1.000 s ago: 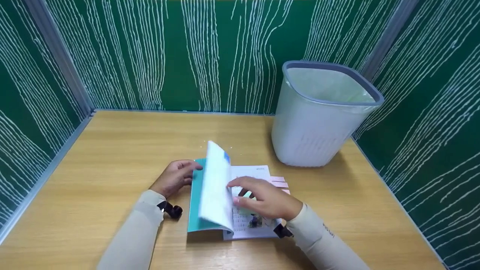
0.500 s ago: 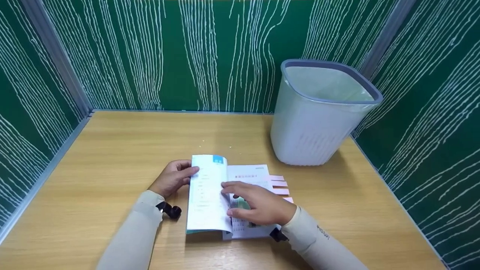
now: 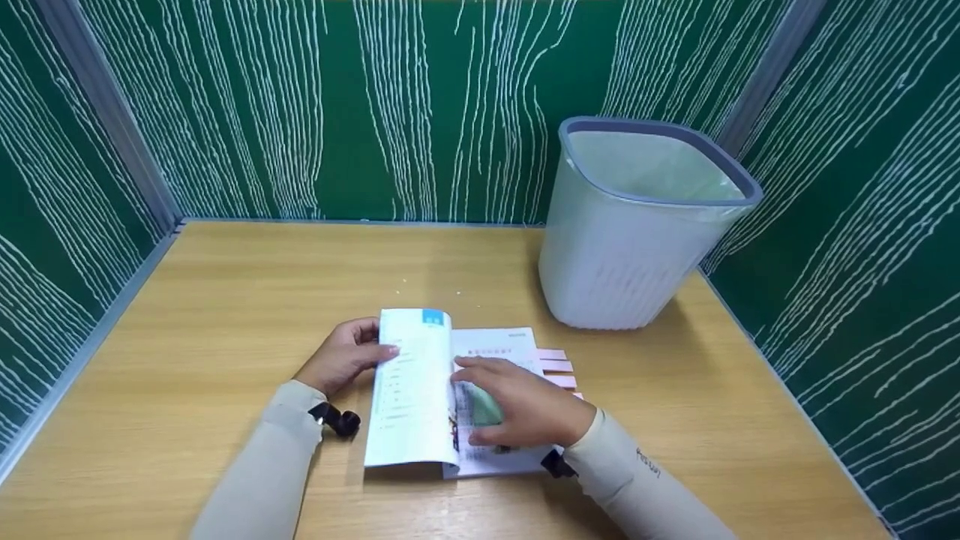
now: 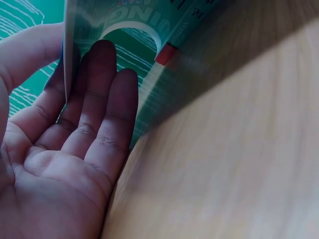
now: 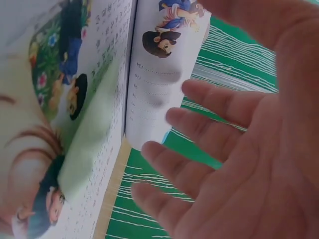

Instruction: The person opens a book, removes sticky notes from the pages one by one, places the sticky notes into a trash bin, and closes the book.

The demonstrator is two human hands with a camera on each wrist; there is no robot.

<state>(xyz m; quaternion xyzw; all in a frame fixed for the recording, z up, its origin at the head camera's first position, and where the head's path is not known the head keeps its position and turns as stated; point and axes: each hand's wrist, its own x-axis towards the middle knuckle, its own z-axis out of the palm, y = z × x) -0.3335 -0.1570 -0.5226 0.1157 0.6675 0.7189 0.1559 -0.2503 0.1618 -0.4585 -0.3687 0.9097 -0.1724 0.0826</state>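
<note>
An open book (image 3: 409,397) lies on the table, with a printed list on its left page and text with pictures on its right. My left hand (image 3: 345,356) grips the book's left edge, thumb on the page and fingers beneath the green cover (image 4: 134,20). My right hand (image 3: 525,401) is over the right page near the fold, its fingers spread and holding nothing. Part of a pale green sticky note (image 5: 92,134) shows on that page. Several pink tabs (image 3: 559,381) stick out from the book's right edge.
A white bin (image 3: 622,259) with a grey rim and a plastic liner stands at the back right of the wooden table (image 3: 247,285). Small white specks lie behind the book. Green panels (image 3: 375,112) with white lines enclose the back and sides.
A leaf that stood upright mid-turn has come down onto the left side, covering the teal inner cover. My left hand has gone from touching that cover to gripping the edge with the leaf.
</note>
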